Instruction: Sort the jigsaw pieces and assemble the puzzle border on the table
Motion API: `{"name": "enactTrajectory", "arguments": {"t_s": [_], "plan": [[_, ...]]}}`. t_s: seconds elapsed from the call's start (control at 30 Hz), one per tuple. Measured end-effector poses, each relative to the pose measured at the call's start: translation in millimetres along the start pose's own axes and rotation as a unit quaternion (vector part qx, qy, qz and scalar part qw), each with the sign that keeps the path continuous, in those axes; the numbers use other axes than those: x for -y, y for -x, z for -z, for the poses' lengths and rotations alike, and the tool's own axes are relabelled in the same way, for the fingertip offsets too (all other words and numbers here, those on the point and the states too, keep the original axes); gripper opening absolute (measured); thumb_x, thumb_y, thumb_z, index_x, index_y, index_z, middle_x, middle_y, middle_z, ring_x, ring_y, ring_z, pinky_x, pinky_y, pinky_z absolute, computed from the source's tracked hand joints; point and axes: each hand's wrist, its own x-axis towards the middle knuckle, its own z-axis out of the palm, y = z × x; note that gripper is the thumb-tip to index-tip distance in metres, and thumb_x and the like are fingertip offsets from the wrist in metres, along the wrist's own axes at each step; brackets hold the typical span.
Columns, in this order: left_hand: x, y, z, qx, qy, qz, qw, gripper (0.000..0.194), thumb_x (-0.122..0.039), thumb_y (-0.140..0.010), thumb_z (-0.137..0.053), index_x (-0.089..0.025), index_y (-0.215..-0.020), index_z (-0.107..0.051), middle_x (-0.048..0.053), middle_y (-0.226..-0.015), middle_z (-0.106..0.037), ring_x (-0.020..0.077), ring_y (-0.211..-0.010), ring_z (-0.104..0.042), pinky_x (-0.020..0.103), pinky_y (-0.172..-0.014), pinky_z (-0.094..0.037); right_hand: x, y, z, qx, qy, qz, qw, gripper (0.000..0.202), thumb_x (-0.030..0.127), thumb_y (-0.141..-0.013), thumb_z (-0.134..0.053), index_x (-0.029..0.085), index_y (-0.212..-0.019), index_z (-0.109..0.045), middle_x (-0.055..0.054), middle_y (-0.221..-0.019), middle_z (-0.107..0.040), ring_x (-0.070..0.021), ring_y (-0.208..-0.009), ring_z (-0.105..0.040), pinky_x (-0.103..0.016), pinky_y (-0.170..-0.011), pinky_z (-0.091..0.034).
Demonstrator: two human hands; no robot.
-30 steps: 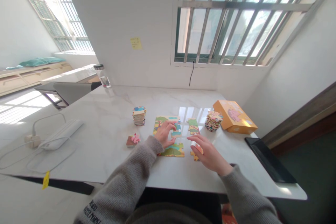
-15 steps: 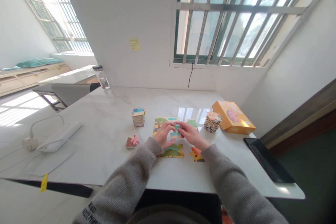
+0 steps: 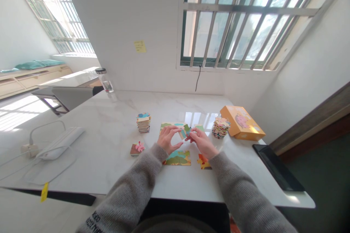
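Note:
My right hand (image 3: 201, 140) pinches a green and blue jigsaw piece (image 3: 186, 130) by its right side, tilted above the table. My left hand (image 3: 168, 139) is curved in a C, thumb and fingers apart, its fingertips at the piece's left edge; whether they touch it I cannot tell. Behind the hands, partly covered, lie joined pieces with a tree scene (image 3: 165, 125). Nearer me is a green and yellow strip of joined pieces (image 3: 178, 158). An orange and yellow giraffe-patterned piece (image 3: 204, 161) lies by my right wrist.
Two piece stacks stand on the table, a left stack (image 3: 143, 123) and a right stack (image 3: 220, 128) beside an orange box (image 3: 242, 123). A pink piece (image 3: 139, 146) rests on a brown one at left. A power strip (image 3: 60, 142), a bottle (image 3: 105, 81) and a black tray-like object (image 3: 277, 167) lie farther out.
The jigsaw piece has turned and tilted in my right fingers, showing more green. My left thumb and fingers have spread apart. The view has shifted slightly.

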Motion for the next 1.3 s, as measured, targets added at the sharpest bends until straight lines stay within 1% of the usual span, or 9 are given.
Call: {"name": "enactTrajectory", "arguments": {"t_s": [0.23,0.47,0.7,0.8,0.93,1.03,1.17,1.23,1.3], "plan": [[4,0,-0.4,0.008,-0.017,0.028,0.999,0.033,-0.027,-0.078,-0.071,-0.023,-0.109,-0.061,0.008,-0.114,-0.069,0.0267,-0.106,-0.060,0.044,-0.093,-0.047,-1,1,-4,-0.009,0.025,-0.002,1.000,0.031,0.047,-0.079,-0.068,0.021,-0.089,-0.055,0.000,-0.080,-0.069,-0.0162,-0.078,-0.062,-0.030,-0.074,-0.045],[5,1,-2.0,0.062,0.026,0.004,0.998,0.042,-0.014,-0.077,-0.064,-0.024,-0.118,-0.059,0.007,-0.126,-0.068,0.0257,-0.114,-0.062,0.045,-0.100,-0.046,5,1,4,0.062,0.102,0.050,0.992,0.041,0.036,-0.082,-0.065,0.021,-0.120,-0.059,0.004,-0.076,-0.056,-0.0130,-0.070,-0.054,-0.028,-0.069,-0.043],[8,4,-4.7,0.022,0.030,0.021,0.999,0.025,-0.013,-0.089,-0.056,-0.024,-0.109,-0.066,0.005,-0.111,-0.072,0.0217,-0.104,-0.065,0.041,-0.096,-0.048,-1,1,3,0.085,0.142,0.068,0.984,0.054,0.034,-0.083,-0.063,0.022,-0.135,-0.054,0.005,-0.073,-0.050,-0.0127,-0.067,-0.049,-0.026,-0.063,-0.039],[7,5,-5.5,0.053,0.025,0.022,0.998,0.031,-0.019,-0.085,-0.061,-0.024,-0.115,-0.064,0.006,-0.115,-0.070,0.0246,-0.107,-0.062,0.044,-0.099,-0.046,-2,2,-1,0.080,0.127,0.059,0.987,0.052,0.033,-0.083,-0.063,0.022,-0.133,-0.055,0.006,-0.068,-0.048,-0.0122,-0.064,-0.048,-0.025,-0.060,-0.038],[7,7,-6.8,0.093,0.018,0.012,0.995,0.059,-0.035,-0.075,-0.075,-0.023,-0.129,-0.056,0.010,-0.127,-0.063,0.0299,-0.115,-0.057,0.048,-0.103,-0.043,-3,5,-5,0.057,0.080,0.026,0.995,0.047,0.034,-0.081,-0.064,0.021,-0.125,-0.056,0.007,-0.065,-0.050,-0.0121,-0.061,-0.050,-0.026,-0.061,-0.042],[11,8,-8.9,0.095,0.023,0.021,0.995,0.058,-0.033,-0.075,-0.075,-0.024,-0.128,-0.055,0.010,-0.126,-0.063,0.0294,-0.114,-0.058,0.048,-0.103,-0.043,-7,3,-4,0.068,0.079,0.024,0.994,0.046,0.036,-0.083,-0.063,0.021,-0.125,-0.055,0.007,-0.065,-0.052,-0.0129,-0.061,-0.053,-0.027,-0.062,-0.046],[16,11,-13.4,0.074,0.049,0.061,0.994,0.054,-0.025,-0.071,-0.074,-0.023,-0.122,-0.056,0.008,-0.119,-0.066,0.0285,-0.108,-0.059,0.047,-0.100,-0.045,-7,0,5,0.059,0.211,0.091,0.972,0.049,0.033,-0.086,-0.060,0.023,-0.133,-0.053,-0.006,-0.100,-0.064,-0.0176,-0.083,-0.062,-0.030,-0.066,-0.053],[19,14,-16.7,0.078,0.059,0.088,0.991,0.053,-0.025,-0.069,-0.075,-0.022,-0.119,-0.057,0.008,-0.113,-0.067,0.0273,-0.102,-0.060,0.047,-0.097,-0.046,-4,1,12,0.078,0.302,0.155,0.937,0.052,0.029,-0.085,-0.063,0.026,-0.135,-0.053,-0.010,-0.126,-0.060,-0.0218,-0.106,-0.061,-0.035,-0.078,-0.056],[23,17,-20.2,0.097,0.070,0.104,0.987,0.052,-0.025,-0.068,-0.076,-0.022,-0.117,-0.059,0.007,-0.107,-0.067,0.0262,-0.097,-0.060,0.045,-0.094,-0.048,-1,3,18,0.116,0.366,0.206,0.900,0.050,0.026,-0.084,-0.067,0.026,-0.133,-0.057,-0.010,-0.134,-0.057,-0.0246,-0.120,-0.056,-0.043,-0.096,-0.051]]}}
